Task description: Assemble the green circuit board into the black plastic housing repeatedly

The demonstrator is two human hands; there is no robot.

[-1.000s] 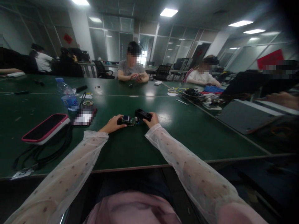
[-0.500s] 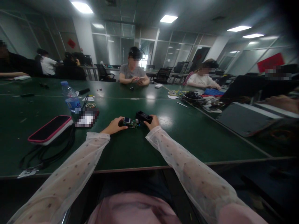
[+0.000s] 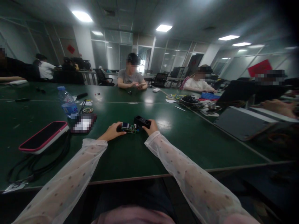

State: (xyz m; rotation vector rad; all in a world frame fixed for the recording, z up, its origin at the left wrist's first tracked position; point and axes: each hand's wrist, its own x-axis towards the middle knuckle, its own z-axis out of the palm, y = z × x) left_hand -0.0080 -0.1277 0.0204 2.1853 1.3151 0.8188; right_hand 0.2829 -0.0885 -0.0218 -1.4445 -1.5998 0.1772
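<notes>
A small green circuit board (image 3: 131,128) with a little screen is gripped at its left end by my left hand (image 3: 113,131), thumb below and fingers above. My right hand (image 3: 151,127) holds a black plastic case (image 3: 142,121) by its right end. Board and case meet or nearly meet between the hands, with the case slightly higher; whether they touch is too small to tell. Both are over the green table (image 3: 121,155).
To the left are a pink-edged device (image 3: 44,136) with black cables, a pixelated card (image 3: 83,123) and a water bottle (image 3: 68,104). A grey box (image 3: 245,123) and a cable pile (image 3: 191,100) lie right. A person (image 3: 131,74) sits opposite.
The view has shifted a little, so the table, hands and nearby objects appear slightly lower. Both hands keep hold of the board and the case, with little change between them.
</notes>
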